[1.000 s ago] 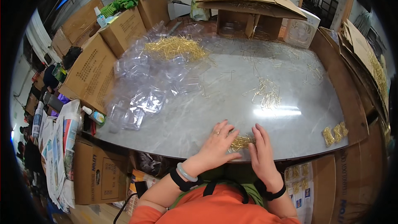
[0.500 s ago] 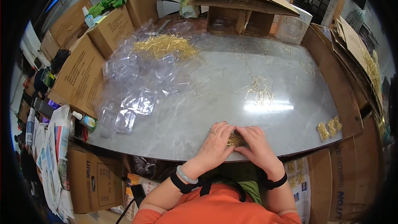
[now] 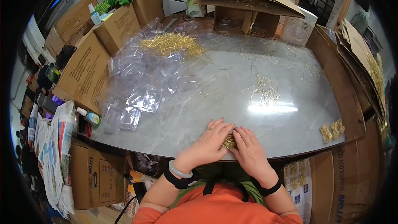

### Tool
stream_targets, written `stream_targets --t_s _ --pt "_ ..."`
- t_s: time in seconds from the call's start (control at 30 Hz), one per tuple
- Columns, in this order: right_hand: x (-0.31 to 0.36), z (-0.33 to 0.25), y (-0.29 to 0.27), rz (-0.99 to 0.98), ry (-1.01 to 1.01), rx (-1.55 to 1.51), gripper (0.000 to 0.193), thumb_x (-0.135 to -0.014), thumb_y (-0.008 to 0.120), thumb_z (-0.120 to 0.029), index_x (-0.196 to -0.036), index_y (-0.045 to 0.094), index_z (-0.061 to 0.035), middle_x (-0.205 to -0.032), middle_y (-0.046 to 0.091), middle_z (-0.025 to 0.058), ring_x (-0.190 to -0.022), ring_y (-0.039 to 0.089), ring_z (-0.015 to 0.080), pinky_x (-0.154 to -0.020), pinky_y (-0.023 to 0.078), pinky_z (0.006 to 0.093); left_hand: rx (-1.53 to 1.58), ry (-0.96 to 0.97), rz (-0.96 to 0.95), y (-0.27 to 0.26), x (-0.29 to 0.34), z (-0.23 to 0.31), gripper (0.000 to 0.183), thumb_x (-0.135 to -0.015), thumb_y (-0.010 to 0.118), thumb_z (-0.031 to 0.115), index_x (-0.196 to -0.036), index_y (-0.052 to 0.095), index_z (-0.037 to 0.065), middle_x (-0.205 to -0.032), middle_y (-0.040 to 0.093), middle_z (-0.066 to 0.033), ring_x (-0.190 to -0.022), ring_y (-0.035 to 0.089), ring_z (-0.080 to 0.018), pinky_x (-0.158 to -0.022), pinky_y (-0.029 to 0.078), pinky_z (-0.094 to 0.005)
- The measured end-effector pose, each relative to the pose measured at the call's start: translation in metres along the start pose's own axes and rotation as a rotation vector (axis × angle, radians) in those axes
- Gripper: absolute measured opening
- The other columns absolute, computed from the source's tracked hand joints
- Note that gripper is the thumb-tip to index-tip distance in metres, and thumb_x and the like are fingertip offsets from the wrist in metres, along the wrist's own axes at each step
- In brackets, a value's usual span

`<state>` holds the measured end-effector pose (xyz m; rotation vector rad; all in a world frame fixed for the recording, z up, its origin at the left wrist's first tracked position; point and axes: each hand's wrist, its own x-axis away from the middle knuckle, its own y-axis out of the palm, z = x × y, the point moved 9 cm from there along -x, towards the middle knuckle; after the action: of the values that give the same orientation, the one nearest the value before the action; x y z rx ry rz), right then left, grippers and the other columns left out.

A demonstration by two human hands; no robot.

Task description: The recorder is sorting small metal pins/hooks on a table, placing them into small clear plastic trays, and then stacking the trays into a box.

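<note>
At the table's near edge, a small bundle of gold wire hooks sits between my two hands, mostly covered by them. My left hand, with a ring and a pale bangle at the wrist, presses on its left side with the fingers bent over it. From the right, my right hand closes against it, fingers together and thumb low. Loose bent gold wire hooks lie scattered on the tabletop beyond. Several finished-looking bundles of gold hooks stand in a row at the right edge.
Clear plastic boxes heap on the left of the grey table, topped by a pile of gold wire. Cardboard boxes wall the left side. A cardboard shelf stands at the back, and a cardboard barrier edges the right.
Both hands have shifted slightly left with the bundle. My right fingers have straightened and now lie flatter along its side. The whole view has tilted a little.
</note>
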<state>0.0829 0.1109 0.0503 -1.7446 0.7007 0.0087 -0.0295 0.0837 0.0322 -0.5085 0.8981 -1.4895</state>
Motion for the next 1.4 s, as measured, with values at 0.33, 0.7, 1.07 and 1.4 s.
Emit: stream_targets --t_s 0.33,0.7,1.07,1.4 --pt "-0.002 0.004 -0.006 -0.04 -0.015 -0.159 0.062 -0.088 0.075 -0.012 -0.14 0.047 0.006 -0.139 0.052 0.0252 -0.134 0.048 0.0435 -0.115 0.041 0.0477 0.162 -0.121 0.277 0.009 0.014 0.025 0.073 -0.083 0.053 -0.01 -0.153 0.032 -0.006 -0.148 0.036 -0.0292 -0.138 0.038 -0.0481 -0.119 0.034 -0.0503" --pt "-0.006 0.013 -0.014 -0.073 -0.078 -0.258 0.069 -0.084 0.081 -0.021 -0.141 0.049 0.0004 -0.14 0.052 0.0204 -0.13 0.05 0.0419 -0.111 0.043 0.0479 0.031 -0.202 0.132 -0.024 0.036 0.004 0.061 -0.084 0.079 0.015 -0.137 0.054 -0.001 -0.127 0.055 -0.0203 -0.117 0.055 -0.0394 -0.097 0.048 -0.0453" --pt "-0.003 0.012 -0.006 -0.044 -0.059 -0.136 0.067 -0.087 0.077 -0.021 -0.142 0.047 0.0032 -0.141 0.052 0.0207 -0.135 0.048 0.0406 -0.115 0.041 0.0476 -0.025 -0.254 0.275 -0.014 0.015 0.024 0.048 -0.082 0.08 0.011 -0.125 0.06 0.003 -0.115 0.057 -0.0174 -0.106 0.06 -0.0396 -0.089 0.052 -0.0462" --pt "-0.004 0.009 -0.008 -0.061 -0.072 -0.117 0.062 -0.088 0.076 -0.018 -0.14 0.048 0.0023 -0.14 0.051 0.0202 -0.135 0.048 0.0407 -0.114 0.042 0.0477 0.011 -0.014 0.212 -0.021 0.01 0.019 0.057 -0.084 0.075 0.009 -0.139 0.057 0.004 -0.14 0.055 -0.0154 -0.115 0.058 -0.0391 -0.101 0.049 -0.0458"
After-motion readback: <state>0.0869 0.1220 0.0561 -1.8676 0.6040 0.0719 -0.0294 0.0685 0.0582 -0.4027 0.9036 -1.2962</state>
